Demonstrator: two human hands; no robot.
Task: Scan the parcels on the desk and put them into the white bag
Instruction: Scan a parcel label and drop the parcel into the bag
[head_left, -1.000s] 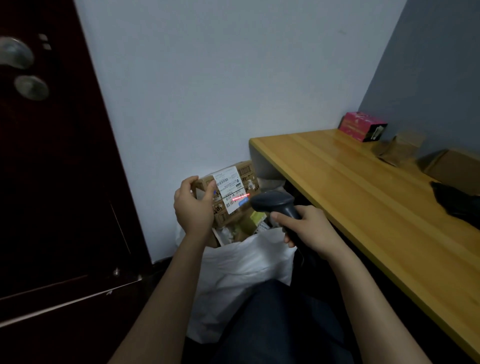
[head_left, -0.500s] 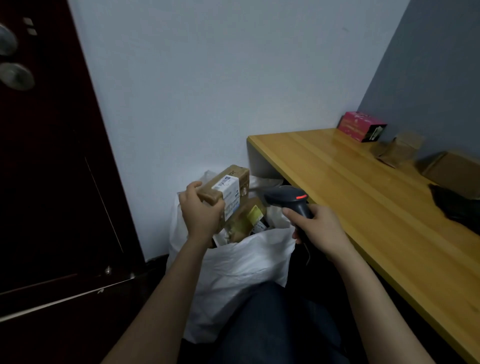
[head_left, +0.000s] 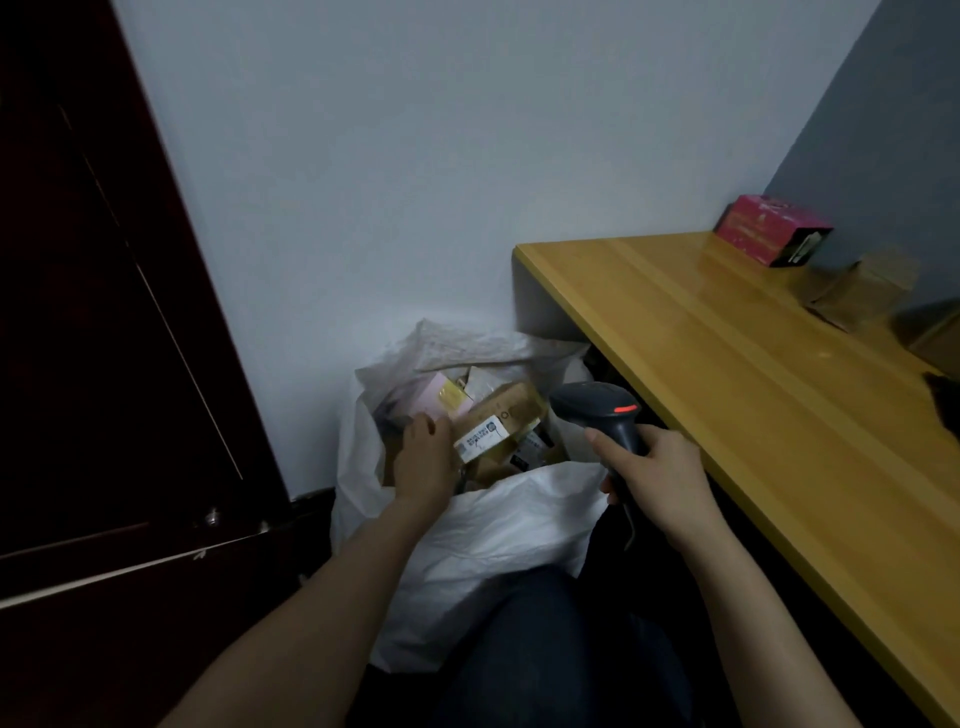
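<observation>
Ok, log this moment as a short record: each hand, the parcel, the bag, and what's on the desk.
Left hand: on the left end of the cardboard parcel, grip hidden
Right hand: grips the barcode scanner, red light on
Parcel position: label up, in the mouth of the white bag, on top of other parcels
Desk: pink box and small brown parcel at the far end

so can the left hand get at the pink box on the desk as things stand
Probably not as is. The left hand is down in the white bag holding a cardboard parcel, and the pink box sits at the far corner of the desk, beyond the right hand and its scanner.
</observation>
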